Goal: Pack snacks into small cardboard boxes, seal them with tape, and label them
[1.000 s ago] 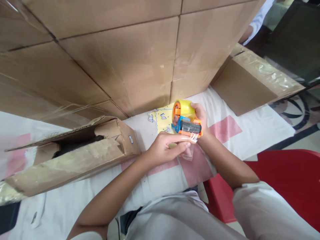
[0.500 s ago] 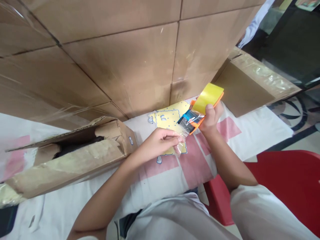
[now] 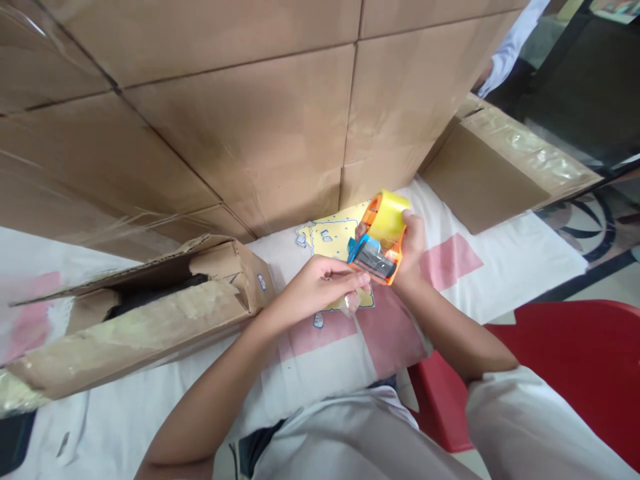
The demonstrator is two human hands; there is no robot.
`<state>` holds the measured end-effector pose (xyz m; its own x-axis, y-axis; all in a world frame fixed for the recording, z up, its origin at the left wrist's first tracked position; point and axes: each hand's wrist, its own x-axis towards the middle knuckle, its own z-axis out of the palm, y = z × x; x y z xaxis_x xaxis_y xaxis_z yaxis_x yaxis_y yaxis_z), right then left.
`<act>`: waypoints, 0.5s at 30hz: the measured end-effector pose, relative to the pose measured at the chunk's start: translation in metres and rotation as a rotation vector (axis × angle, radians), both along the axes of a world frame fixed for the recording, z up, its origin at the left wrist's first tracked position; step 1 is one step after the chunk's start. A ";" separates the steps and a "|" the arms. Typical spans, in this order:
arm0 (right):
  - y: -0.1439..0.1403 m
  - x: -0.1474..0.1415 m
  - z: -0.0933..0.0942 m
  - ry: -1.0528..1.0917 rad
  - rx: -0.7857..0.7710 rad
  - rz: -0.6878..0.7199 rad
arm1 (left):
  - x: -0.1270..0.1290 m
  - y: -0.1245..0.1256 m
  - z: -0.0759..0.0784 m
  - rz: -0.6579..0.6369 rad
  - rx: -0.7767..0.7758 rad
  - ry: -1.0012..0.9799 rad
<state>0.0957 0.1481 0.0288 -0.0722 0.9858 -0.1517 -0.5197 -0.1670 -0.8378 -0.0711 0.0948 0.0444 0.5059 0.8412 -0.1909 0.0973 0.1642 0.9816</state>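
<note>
Right hand (image 3: pixel 413 257) fingers grip the tape dispenser (image 3: pixel 379 239); left hand (image 3: pixel 315 287) fingers pinch its tape end (image 3: pixel 351 301).

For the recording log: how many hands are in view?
2, both the wearer's: left hand pinching a clear tape end, right hand gripping the tape dispenser. Any co-worker's hand is hidden.
</note>
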 end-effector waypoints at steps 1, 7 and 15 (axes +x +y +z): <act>-0.002 -0.004 0.000 0.071 -0.027 -0.014 | 0.000 0.000 0.001 -0.008 0.003 -0.018; -0.005 -0.016 -0.016 0.287 -0.308 0.066 | 0.002 0.003 -0.015 0.057 0.246 -0.118; 0.017 0.008 -0.011 0.254 -0.202 0.168 | 0.002 0.004 -0.035 0.203 0.235 -0.355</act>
<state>0.1034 0.1651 0.0174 -0.2906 0.9089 -0.2990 -0.6580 -0.4167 -0.6272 -0.0689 0.0987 0.0098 0.3263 0.9296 0.1713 -0.2625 -0.0850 0.9612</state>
